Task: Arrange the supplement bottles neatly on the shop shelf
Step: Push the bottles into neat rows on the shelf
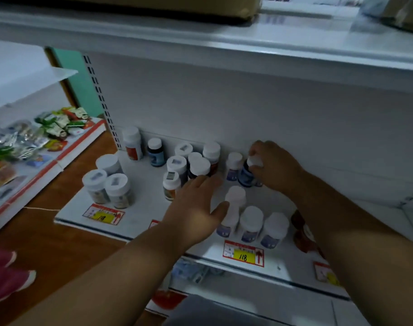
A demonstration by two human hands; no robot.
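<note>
Dark blue bottle [246, 175]: cap and right side covered by the right hand [274, 167]; label blurred, unreadable. Red-brown bottles [300, 236]: largely hidden behind the right forearm, count unclear. White bottle [233, 209]: lower left masked by the left hand [196, 208]. Price tag [326, 274], shelf front: partly covered by the forearm. Snack packets [24, 140], neighbouring shelf: blurred, cut off at left edge. Pink shoe [3, 276]: cropped by left edge.
</note>
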